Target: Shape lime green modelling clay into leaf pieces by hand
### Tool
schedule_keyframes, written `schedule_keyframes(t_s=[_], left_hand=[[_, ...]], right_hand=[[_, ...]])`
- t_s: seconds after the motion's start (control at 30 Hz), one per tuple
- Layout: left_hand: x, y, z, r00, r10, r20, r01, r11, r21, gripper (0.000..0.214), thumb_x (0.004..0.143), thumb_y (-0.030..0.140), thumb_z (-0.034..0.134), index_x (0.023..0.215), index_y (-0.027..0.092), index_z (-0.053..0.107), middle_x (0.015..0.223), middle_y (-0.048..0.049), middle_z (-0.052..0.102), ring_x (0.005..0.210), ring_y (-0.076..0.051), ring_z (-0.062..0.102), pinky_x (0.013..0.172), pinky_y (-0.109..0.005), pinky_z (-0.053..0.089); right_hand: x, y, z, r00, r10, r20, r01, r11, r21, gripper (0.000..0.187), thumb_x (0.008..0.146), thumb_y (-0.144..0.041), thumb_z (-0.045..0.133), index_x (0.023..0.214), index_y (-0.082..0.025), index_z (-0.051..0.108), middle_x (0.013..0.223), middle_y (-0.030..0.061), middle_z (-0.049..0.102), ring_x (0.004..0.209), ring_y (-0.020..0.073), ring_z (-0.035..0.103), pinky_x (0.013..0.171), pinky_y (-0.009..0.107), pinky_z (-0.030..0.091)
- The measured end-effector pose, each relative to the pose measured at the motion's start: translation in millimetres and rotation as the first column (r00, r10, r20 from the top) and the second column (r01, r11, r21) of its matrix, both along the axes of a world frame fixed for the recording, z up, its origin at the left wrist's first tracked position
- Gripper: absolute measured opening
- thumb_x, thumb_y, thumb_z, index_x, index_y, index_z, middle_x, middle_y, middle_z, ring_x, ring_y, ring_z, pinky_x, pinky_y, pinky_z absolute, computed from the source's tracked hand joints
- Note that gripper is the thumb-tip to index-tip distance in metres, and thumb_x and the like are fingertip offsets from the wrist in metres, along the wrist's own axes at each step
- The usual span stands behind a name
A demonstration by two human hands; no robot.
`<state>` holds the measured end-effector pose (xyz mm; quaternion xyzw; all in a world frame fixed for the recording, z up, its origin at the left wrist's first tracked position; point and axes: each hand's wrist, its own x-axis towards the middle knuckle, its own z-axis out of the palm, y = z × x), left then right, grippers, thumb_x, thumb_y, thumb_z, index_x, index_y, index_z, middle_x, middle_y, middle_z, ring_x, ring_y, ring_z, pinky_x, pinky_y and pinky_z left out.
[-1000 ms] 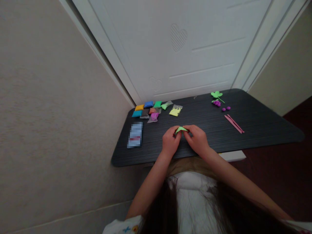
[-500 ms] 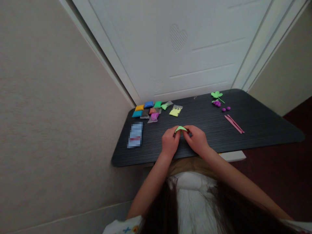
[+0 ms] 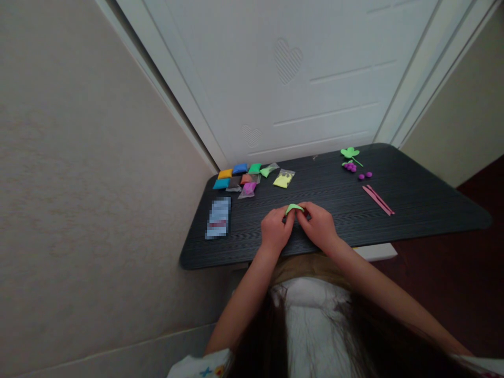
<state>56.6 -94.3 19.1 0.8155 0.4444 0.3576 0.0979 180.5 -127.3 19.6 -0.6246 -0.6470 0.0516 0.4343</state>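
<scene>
Between my hands, just above the near part of the black table, is a light green piece of modelling clay (image 3: 294, 207), bent into a thin arch. My left hand (image 3: 275, 227) pinches its left end with thumb and fingers. The right end is pinched by my right hand (image 3: 317, 221). Parts of the fingertips are hidden behind the clay. Off to the right lie a green clay leaf shape (image 3: 350, 153) with a thin stem, a small cluster of purple clay balls (image 3: 350, 167) and two loose purple balls (image 3: 365, 176).
Several small bags of coloured clay (image 3: 240, 168) lie at the back left of the table (image 3: 331, 191). A bag of pale yellow clay (image 3: 284, 178) sits apart from them. Pink modelling tools (image 3: 378, 200) lie at the right, and a blurred-out phone-like rectangle (image 3: 218, 218) at the left.
The green clay has shifted slightly right and looks narrower and more curved. My left fingers have moved a little to the right with it; my right hand is almost unmoved.
</scene>
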Motion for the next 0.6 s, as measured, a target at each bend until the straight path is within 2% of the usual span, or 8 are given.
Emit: schedule_keyframes(t_s=[0.27, 0.43, 0.6], left_hand=[[0.3, 0.5, -2.5, 0.993, 0.027, -0.111, -0.027, 1.000, -0.005, 0.029, 0.083, 0.030, 0.032, 0.098, 0.018, 0.054, 0.090, -0.0051, 0.062, 0.080, -0.015, 0.055, 0.073, -0.027, 0.039], [0.8, 0.0, -0.8, 0.999, 0.000, -0.035, -0.002, 0.999, -0.039, 0.029, 0.082, 0.031, 0.033, 0.099, 0.021, 0.054, 0.094, -0.0037, 0.061, 0.084, -0.014, 0.054, 0.074, -0.026, 0.039], [0.7, 0.4, -0.3, 0.998, 0.020, 0.053, -0.017, 0.998, -0.059, 0.026, 0.080, 0.034, 0.038, 0.093, 0.020, 0.055, 0.089, -0.0026, 0.061, 0.077, -0.012, 0.054, 0.072, -0.025, 0.040]], right_hand=[[-0.4, 0.1, 0.0, 0.998, 0.008, -0.059, -0.009, 1.000, -0.017, 0.018, 0.077, -0.026, 0.041, 0.088, -0.021, 0.055, 0.079, 0.0023, 0.061, 0.069, 0.0148, 0.054, 0.067, 0.026, 0.040], [0.1, 0.5, 0.9, 0.995, 0.020, -0.093, -0.020, 1.000, 0.003, 0.021, 0.077, -0.024, 0.041, 0.093, -0.020, 0.054, 0.083, 0.0031, 0.061, 0.071, 0.0151, 0.054, 0.069, 0.027, 0.041], [1.1, 1.3, 0.9, 0.993, 0.026, -0.118, -0.024, 0.999, 0.026, 0.021, 0.078, -0.025, 0.040, 0.091, -0.019, 0.056, 0.086, 0.0038, 0.061, 0.073, 0.0149, 0.054, 0.070, 0.027, 0.041]])
